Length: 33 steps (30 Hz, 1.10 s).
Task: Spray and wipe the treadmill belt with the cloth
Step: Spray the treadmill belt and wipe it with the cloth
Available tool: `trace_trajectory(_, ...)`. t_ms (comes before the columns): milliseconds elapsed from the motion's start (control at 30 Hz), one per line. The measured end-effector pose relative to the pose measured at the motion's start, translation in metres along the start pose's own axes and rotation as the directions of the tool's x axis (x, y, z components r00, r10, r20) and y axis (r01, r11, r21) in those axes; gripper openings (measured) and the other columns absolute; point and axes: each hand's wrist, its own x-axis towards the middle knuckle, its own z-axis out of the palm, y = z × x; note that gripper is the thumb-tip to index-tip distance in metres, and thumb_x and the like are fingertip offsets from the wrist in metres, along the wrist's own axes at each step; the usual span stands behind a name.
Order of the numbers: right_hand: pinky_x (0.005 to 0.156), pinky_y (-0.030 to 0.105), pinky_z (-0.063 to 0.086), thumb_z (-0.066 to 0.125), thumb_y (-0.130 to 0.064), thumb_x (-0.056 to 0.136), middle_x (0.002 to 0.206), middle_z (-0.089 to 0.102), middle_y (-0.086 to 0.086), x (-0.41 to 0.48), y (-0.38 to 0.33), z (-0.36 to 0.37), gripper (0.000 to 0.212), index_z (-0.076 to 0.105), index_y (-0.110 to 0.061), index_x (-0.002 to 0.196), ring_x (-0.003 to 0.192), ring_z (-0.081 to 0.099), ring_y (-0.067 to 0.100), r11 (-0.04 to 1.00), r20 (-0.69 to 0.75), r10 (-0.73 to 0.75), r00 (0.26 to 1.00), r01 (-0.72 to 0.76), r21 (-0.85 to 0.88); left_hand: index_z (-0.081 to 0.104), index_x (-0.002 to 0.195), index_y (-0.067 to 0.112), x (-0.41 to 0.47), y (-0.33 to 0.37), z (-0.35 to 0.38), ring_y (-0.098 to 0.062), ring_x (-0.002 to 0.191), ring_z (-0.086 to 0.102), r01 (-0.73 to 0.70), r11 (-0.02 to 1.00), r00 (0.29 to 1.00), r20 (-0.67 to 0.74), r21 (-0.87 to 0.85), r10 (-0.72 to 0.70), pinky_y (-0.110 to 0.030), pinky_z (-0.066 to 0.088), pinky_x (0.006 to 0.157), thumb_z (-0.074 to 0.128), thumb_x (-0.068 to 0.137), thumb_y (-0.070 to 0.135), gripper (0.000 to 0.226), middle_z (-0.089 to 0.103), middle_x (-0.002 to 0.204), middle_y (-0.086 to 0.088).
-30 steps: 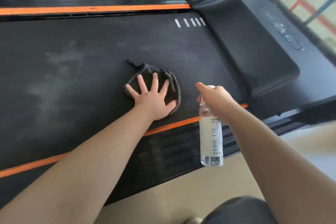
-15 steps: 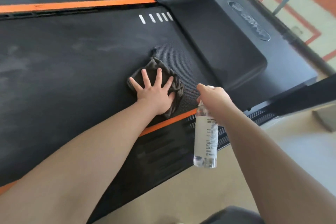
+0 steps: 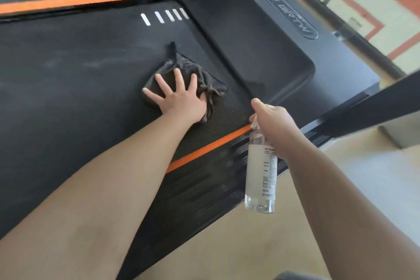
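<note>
A: Two hands busy. Left hand [image 3: 181, 100] flat, fingers spread, pressing crumpled dark grey cloth [image 3: 195, 75] on black textured treadmill belt [image 3: 68, 98], now nearer glossy black motor cover [image 3: 250, 41].

B: Right hand [image 3: 272, 125] wrapped around clear plastic spray bottle [image 3: 261, 173], beside cover. Probably finishing front end.

The treadmill belt [image 3: 68, 88] lies open and flat to the left of the cloth [image 3: 195, 75], with nothing on it. To the right, the raised motor cover [image 3: 261, 48] walls off the belt's end, just beside the cloth. The left hand [image 3: 179, 98] presses the cloth flat, fingers [image 3: 160, 79] spread. The right hand [image 3: 272, 120] holds the spray bottle [image 3: 261, 170] over the near side rail [image 3: 204, 179] (clear of the belt), with open floor [image 3: 227, 245] beneath.
</note>
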Motion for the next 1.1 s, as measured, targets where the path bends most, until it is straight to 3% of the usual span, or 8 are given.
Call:
trace_trajectory(67, 0.078, 0.039, 0.061, 0.050, -0.055, 0.087, 0.076, 0.075, -0.003, 0.003, 0.000, -0.001, 0.046, 0.075, -0.019, 0.073, 0.073, 0.072, 0.025, 1.000, 0.005, 0.006, 1.000, -0.006, 0.017, -0.003, 0.159, 0.045, -0.006, 0.019, 0.002, -0.050, 0.149, -0.021, -0.179, 0.981, 0.984, 0.020, 0.071, 0.178, -0.085, -0.014, 0.101, 0.015, 0.098, 0.065, 0.067, -0.016, 0.169, 0.001)
trace_trajectory(167, 0.080, 0.044, 0.062, 0.052, -0.054, 0.084, 0.069, 0.073, -0.003, 0.006, -0.002, -0.001, 0.044, 0.073, -0.018, 0.069, 0.068, 0.072, 0.026, 0.999, 0.024, -0.008, 1.000, 0.007, 0.053, 0.006, 0.160, 0.044, -0.032, 0.048, 0.018, -0.031, 0.156, -0.011, -0.686, 0.720, 0.728, 0.084, 0.105, 0.681, -0.073, -0.009, 0.114, 0.020, 0.104, 0.047, 0.058, -0.004, 0.170, 0.011)
trace_trajectory(233, 0.076, 0.037, 0.059, 0.051, -0.052, 0.088, 0.067, 0.071, -0.002, 0.008, -0.002, -0.001, 0.044, 0.071, -0.017, 0.067, 0.067, 0.069, 0.024, 0.999, 0.016, -0.034, 0.999, 0.033, 0.034, 0.009, 0.160, 0.046, -0.026, 0.045, 0.016, -0.025, 0.157, -0.009, -0.762, 0.637, 0.647, 0.125, 0.116, 0.752, -0.067, -0.008, 0.119, 0.020, 0.106, 0.045, 0.055, -0.002, 0.170, 0.012)
trace_trajectory(367, 0.073, 0.031, 0.056, 0.050, -0.052, 0.093, 0.069, 0.070, -0.008, 0.008, 0.000, -0.005, 0.045, 0.074, -0.018, 0.075, 0.072, 0.069, 0.021, 0.999, 0.012, -0.045, 0.999, 0.045, 0.018, 0.002, 0.154, 0.057, 0.005, 0.021, -0.004, -0.046, 0.149, -0.026, -0.272, 0.950, 0.962, 0.047, 0.155, 0.268, -0.083, -0.017, 0.100, 0.015, 0.098, 0.068, 0.058, -0.023, 0.168, -0.001)
trace_trajectory(433, 0.078, 0.035, 0.059, 0.050, -0.053, 0.092, 0.075, 0.073, -0.004, 0.007, 0.002, -0.006, 0.045, 0.074, -0.019, 0.075, 0.077, 0.072, 0.024, 0.999, 0.024, -0.029, 0.999, 0.028, 0.039, -0.001, 0.155, 0.053, 0.009, 0.015, -0.012, -0.053, 0.146, -0.026, -0.014, 0.997, 0.999, 0.033, 0.071, 0.012, -0.085, -0.016, 0.099, 0.013, 0.098, 0.069, 0.061, -0.024, 0.167, -0.010)
trace_trajectory(533, 0.072, 0.031, 0.056, 0.050, -0.051, 0.093, 0.073, 0.072, -0.007, 0.006, 0.002, -0.004, 0.044, 0.074, -0.018, 0.076, 0.072, 0.069, 0.021, 0.999, 0.018, -0.038, 0.999, 0.037, 0.018, -0.001, 0.158, 0.048, -0.006, 0.019, 0.001, -0.051, 0.148, -0.023, -0.285, 0.944, 0.959, 0.037, 0.167, 0.283, -0.077, -0.015, 0.109, 0.016, 0.098, 0.068, 0.066, -0.018, 0.168, -0.012)
trace_trajectory(633, 0.068, 0.030, 0.053, 0.051, -0.050, 0.093, 0.071, 0.069, -0.004, 0.003, -0.009, 0.003, 0.042, 0.071, -0.017, 0.074, 0.068, 0.066, 0.023, 0.998, 0.051, -0.063, 0.997, 0.062, 0.014, 0.004, 0.158, 0.048, -0.033, 0.025, 0.021, -0.040, 0.152, -0.021, -0.592, 0.787, 0.805, 0.081, 0.174, 0.588, -0.069, -0.013, 0.116, 0.023, 0.099, 0.067, 0.065, -0.012, 0.170, -0.002)
trace_trajectory(1100, 0.072, 0.038, 0.059, 0.052, -0.054, 0.089, 0.060, 0.065, -0.004, -0.051, -0.043, 0.055, 0.048, 0.069, -0.017, 0.063, 0.057, 0.063, 0.023, 0.969, 0.201, -0.239, 0.950, 0.247, -0.016, -0.001, 0.162, 0.036, -0.079, -0.095, 0.017, -0.038, 0.154, -0.016, -0.109, 0.994, 0.993, -0.049, -0.006, 0.108, -0.063, -0.007, 0.121, 0.018, 0.107, 0.039, 0.058, -0.012, 0.170, -0.001)
